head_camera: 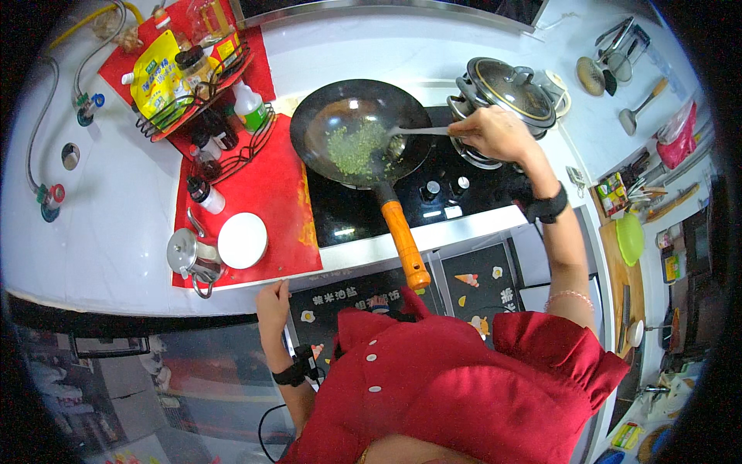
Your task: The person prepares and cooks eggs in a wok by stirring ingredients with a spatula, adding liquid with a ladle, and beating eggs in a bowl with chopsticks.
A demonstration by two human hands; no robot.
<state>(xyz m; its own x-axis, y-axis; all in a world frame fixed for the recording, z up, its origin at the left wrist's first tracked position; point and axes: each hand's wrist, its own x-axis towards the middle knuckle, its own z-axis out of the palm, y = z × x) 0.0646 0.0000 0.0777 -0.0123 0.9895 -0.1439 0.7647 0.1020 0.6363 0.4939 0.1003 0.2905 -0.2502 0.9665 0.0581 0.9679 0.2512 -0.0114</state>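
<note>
My right hand (pixel 493 133) grips the handle of a metal cooking spoon or ladle (pixel 420 131), whose head rests in the food. Chopped green vegetable pieces (pixel 359 148) lie in the dark wok (pixel 313 122), with steam blurring part of them. Toward me points the wok's orange wooden handle (pixel 404 243), which neither hand touches. Loosely curled beside the counter's front edge, my left hand (pixel 273 304) has nothing visible in it. Nearest to it are a white bowl (pixel 243 240) and a steel oil pot (pixel 188 255) on the red mat (pixel 278 220).
A glass-lidded pot (pixel 504 87) occupies the right burner of the black hob (pixel 359 214). Left of the wok, a wire rack (pixel 191 110) holds seasoning bottles and a yellow pouch (pixel 156 81). Ladles and skimmers (pixel 591 75) hang at right, above a wooden board (pixel 614 249).
</note>
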